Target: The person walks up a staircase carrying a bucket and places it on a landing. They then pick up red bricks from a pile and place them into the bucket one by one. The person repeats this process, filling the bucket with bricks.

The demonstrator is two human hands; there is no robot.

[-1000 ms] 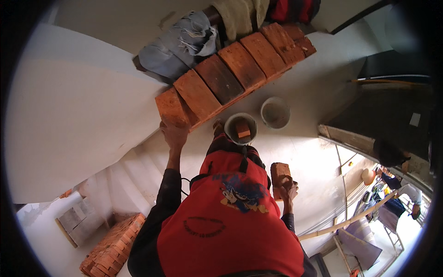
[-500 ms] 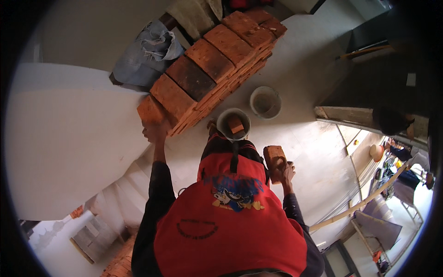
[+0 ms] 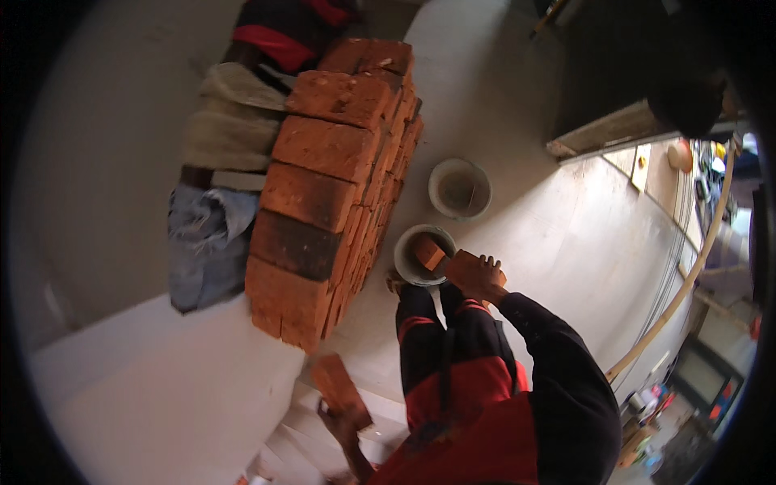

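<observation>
My left hand [image 3: 343, 419] has its grip wrapped around one brick [image 3: 338, 383] toward its near end, just beside the brick stack [image 3: 311, 198]; a more central hold would, I judge, steady the far end. My right hand [image 3: 487, 283] clamps a second brick [image 3: 462, 269] toward its right end, its left end by the near bucket [image 3: 402, 260]. I cannot tell whether they touch, so I'd give that rim more room.

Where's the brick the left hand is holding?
In the head view, that brick is low, left of centre, in the left hand, just below the brick stack.
</observation>
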